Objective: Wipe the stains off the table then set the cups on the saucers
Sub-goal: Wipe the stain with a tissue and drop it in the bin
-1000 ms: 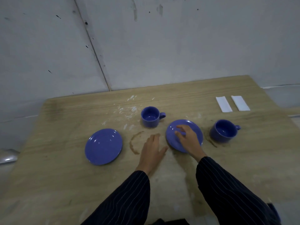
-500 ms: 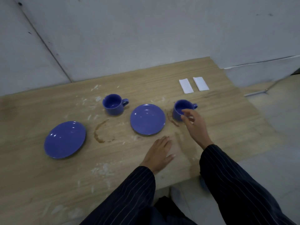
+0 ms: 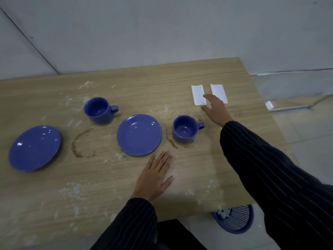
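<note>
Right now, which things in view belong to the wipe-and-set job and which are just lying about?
Job:
two folded tissues
ring stain
stain by right cup
left cup
right cup
left saucer
middle saucer
right hand, reaching the tissues
left hand, flat on table

Lying about:
blue basket under the table

Dark pinstriped sleeves, bare hands

Both sleeves are near-black with thin pale stripes, reaching the wrists; hands wear nothing.

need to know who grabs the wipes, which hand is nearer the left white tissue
Right. The right hand has its fingertips at the left white tissue; the left hand lies flat on the table near its front edge.
</note>
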